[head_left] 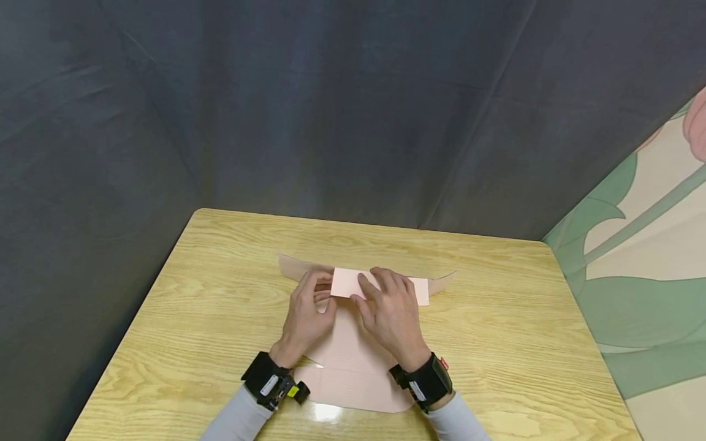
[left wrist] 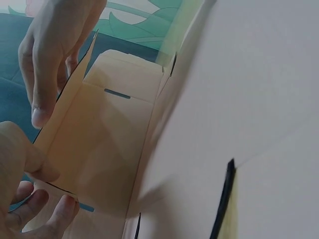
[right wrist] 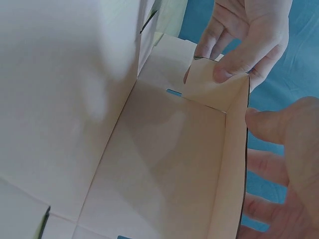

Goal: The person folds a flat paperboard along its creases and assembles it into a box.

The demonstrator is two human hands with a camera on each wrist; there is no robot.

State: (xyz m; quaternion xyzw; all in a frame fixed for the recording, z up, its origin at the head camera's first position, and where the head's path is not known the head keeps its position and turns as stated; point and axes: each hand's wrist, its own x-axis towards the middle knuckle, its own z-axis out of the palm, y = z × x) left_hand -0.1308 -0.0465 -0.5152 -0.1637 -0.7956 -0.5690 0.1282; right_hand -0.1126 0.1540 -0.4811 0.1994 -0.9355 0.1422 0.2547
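Note:
A pale pink cardboard box blank [head_left: 353,349], partly folded, lies on the table in front of me. Its far side wall [head_left: 344,285] is folded up. In the right wrist view, a small end flap [right wrist: 204,82] is turned in at that wall's corner. My left hand [head_left: 309,312] pinches this flap, thumb on the inner face and fingers behind it. Along the wall, my right hand [head_left: 394,309] rests with spread, loosely bent fingers on the outer face, and the thumb tip [right wrist: 256,119] is right at the edge. A slot [right wrist: 174,92] shows by the flap's fold.
The wood-grain table [head_left: 209,312] extends on both sides of the cardboard. Outer flaps [head_left: 295,265] stick out left and right behind the wall. A dark curtain [head_left: 331,110] hangs behind the table, and a floral cloth [head_left: 634,257] is at the right.

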